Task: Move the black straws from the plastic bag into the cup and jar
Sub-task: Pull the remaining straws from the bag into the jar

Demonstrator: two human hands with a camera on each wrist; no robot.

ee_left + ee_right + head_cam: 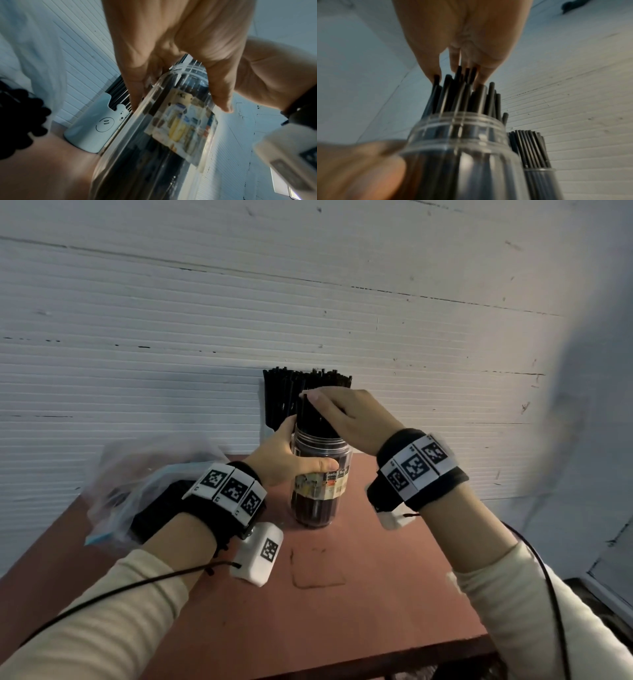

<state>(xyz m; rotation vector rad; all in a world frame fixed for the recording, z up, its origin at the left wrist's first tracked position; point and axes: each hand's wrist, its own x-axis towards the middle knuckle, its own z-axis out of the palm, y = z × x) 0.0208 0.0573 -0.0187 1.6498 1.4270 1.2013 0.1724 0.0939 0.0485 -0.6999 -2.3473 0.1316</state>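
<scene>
A clear labelled jar [320, 487] stands mid-table, packed with black straws [313, 419]. My left hand [284, 453] grips the jar's upper body, thumb across the front. My right hand [342, 416] curls over the straw bundle sticking out of the jar mouth. In the right wrist view its thumb and fingers [435, 67] close on the straw tops [462, 92] above the jar [462, 148]. Behind the jar a white smiley cup [96, 125] holds more straws [284, 392]. The plastic bag [144, 474] lies at left, dark straws inside.
The red-brown table [342, 611] ends against a white ribbed wall [239, 320] right behind the cup. The bag takes up the table's left side. The table's front edge [342, 659] runs below my forearms; cables hang from both wrist units.
</scene>
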